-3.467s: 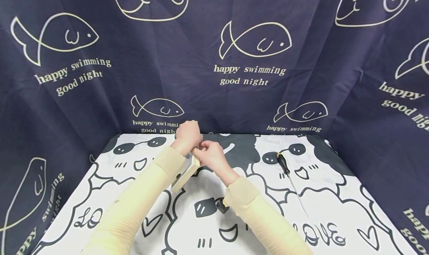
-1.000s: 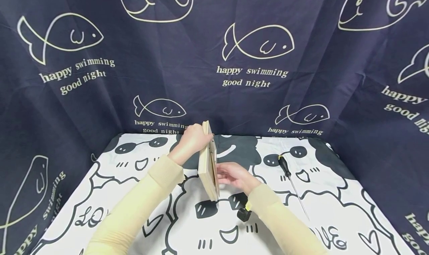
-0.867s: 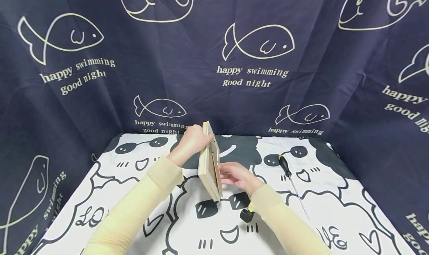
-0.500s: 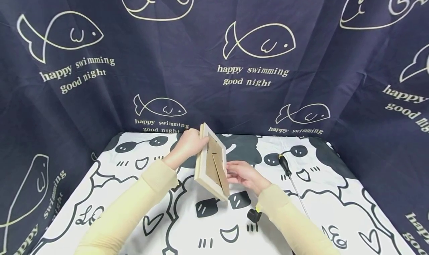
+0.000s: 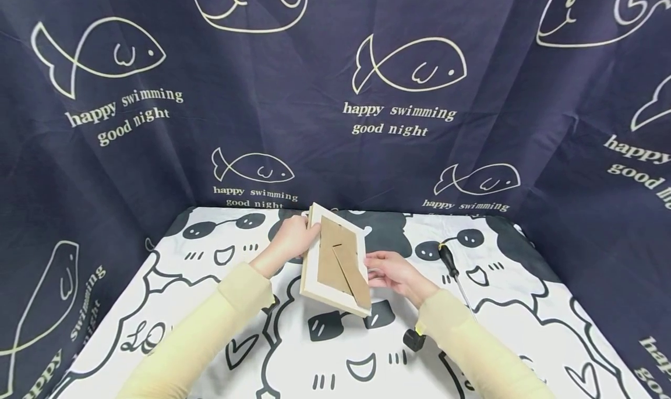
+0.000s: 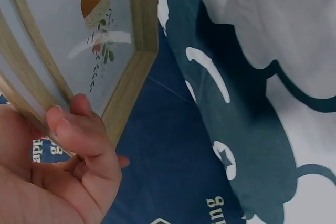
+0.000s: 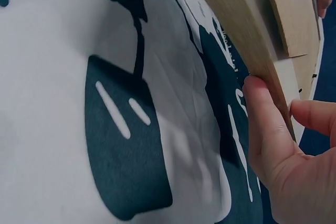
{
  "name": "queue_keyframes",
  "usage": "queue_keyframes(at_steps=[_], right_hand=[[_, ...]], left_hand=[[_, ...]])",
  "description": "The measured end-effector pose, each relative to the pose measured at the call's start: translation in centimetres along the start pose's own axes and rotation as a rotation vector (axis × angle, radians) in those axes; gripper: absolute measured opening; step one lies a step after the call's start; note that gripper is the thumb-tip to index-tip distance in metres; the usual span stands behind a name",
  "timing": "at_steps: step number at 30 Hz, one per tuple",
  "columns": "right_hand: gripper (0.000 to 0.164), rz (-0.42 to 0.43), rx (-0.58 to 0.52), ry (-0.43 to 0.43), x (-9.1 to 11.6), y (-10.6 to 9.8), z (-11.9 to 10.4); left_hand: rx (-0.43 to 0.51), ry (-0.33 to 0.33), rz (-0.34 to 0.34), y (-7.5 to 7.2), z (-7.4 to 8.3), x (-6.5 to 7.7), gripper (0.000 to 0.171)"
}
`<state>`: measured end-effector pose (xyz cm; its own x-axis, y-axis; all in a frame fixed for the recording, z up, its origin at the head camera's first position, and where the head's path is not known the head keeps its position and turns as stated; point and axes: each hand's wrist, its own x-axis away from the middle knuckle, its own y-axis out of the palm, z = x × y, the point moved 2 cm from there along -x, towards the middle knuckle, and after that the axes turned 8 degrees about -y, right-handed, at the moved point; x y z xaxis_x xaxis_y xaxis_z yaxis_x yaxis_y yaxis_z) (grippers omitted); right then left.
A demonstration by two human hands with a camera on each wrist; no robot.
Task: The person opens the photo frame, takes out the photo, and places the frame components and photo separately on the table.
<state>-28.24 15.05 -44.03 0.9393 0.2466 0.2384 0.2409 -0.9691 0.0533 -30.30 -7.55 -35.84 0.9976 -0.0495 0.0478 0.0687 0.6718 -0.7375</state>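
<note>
A picture frame (image 5: 327, 271) of pale wood is tilted above the table, its back toward the head view. Its brown backing carries a fold-out stand leg (image 5: 350, 272). My left hand (image 5: 293, 236) grips the upper left edge, thumb on the back. In the left wrist view, the front of the frame shows a printed insert (image 6: 100, 30) behind a clear pane, with the left fingers curled at the border. At the right edge my right hand (image 5: 395, 274) pinches the wood between thumb and fingers (image 7: 265, 124), as the right wrist view shows.
A screwdriver (image 5: 449, 262) with a black handle lies at the right, its shaft tip hidden behind the right sleeve. A black blocky thing (image 5: 414, 339) with a yellow part sits against that sleeve, partly covered. A patterned cloth (image 5: 293, 358) covers the table; a dark curtain (image 5: 314, 96) hangs behind.
The picture frame has turned from nearly edge-on until its back faces the head view, and has come slightly lower. My right hand has moved right with its edge.
</note>
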Motion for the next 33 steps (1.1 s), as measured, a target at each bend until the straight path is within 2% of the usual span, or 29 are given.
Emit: queue_keyframes(at_steps=[5,18,28,33], right_hand=[[0.042,0.007,0.041,-0.017,0.2,-0.5,0.1],[0.041,0.06,0.127,-0.037,0.7,-1.6,-0.4],[0.042,0.065,0.193,-0.046,1.1,-2.2,-0.3],[0.042,0.069,0.214,-0.029,1.4,-2.6,0.0]], left_hand=[[0.005,-0.008,-0.001,0.7,-1.0,0.1,0.032],[0.104,-0.046,-0.034,2.6,-3.1,0.1,0.034],[0.136,-0.025,-0.131,3.7,-4.3,0.5,0.033],[0.173,-0.063,-0.184,4.3,-4.7,0.7,0.032]])
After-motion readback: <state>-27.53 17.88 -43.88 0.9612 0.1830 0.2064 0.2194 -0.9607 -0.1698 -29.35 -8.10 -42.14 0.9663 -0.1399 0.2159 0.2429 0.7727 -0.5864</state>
